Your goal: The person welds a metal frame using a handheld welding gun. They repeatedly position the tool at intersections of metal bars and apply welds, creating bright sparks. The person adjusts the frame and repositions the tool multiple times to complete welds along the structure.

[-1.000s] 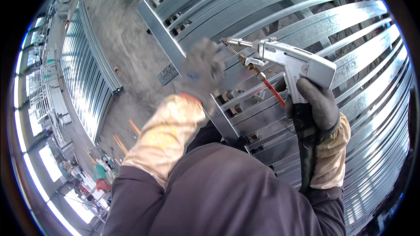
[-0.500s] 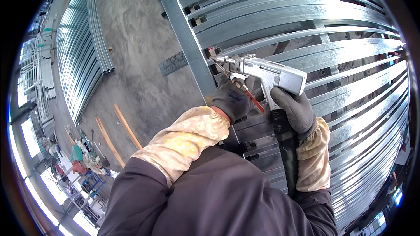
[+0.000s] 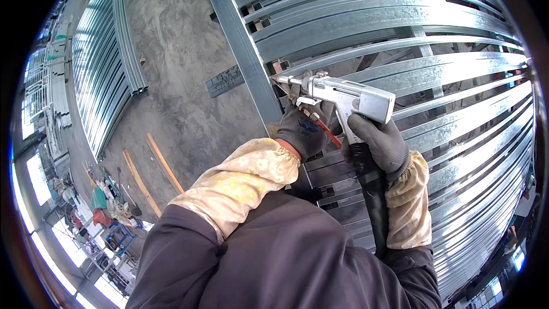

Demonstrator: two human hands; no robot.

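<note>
A silver handheld welding gun [image 3: 370, 102] lies across both hands, its nozzle pointing left. My right hand [image 3: 386, 146] in a dark grey glove is closed around the grip, where a thick black hose [image 3: 370, 194] leads down past my body. Below the front of the gun, my gloved left hand [image 3: 302, 130] is closed at the thin feed tube with a red sleeve [image 3: 330, 134]; its fingertips are partly hidden. At the nozzle tip is the inner edge of a grey metal beam [image 3: 240, 40], near the end of a crosswise bar. Actual contact cannot be made out.
Several parallel galvanized bars [image 3: 366, 26] spread right from the beam, with gaps between them. A flat bar stub [image 3: 225, 82] juts left from it. On the concrete floor [image 3: 177, 51] lie a stack of metal profiles [image 3: 103, 63] and two wooden strips [image 3: 164, 163]. Clutter [image 3: 106, 206] stands lower left.
The welding gun and my right hand have shifted slightly left, bringing the nozzle closer against the beam's edge. My left hand stays almost in place.
</note>
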